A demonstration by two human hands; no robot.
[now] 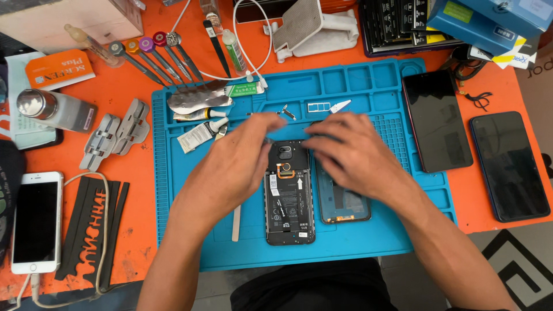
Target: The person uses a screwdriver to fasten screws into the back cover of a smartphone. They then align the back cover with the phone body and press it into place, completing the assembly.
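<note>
Two hands hover over the opened phone (290, 193), which lies face down in the middle of the blue repair mat (357, 242), its battery and camera module bare. The left hand (239, 161) sits over the phone's upper left edge, fingers loosely curled; blurred, so whether it pinches anything I cannot tell. The right hand (351, 150) spreads flat just right of the phone, covering the top of the detached back panel (344, 201). Glue tubes (201, 129) lie up-left of the phone on the mat.
</note>
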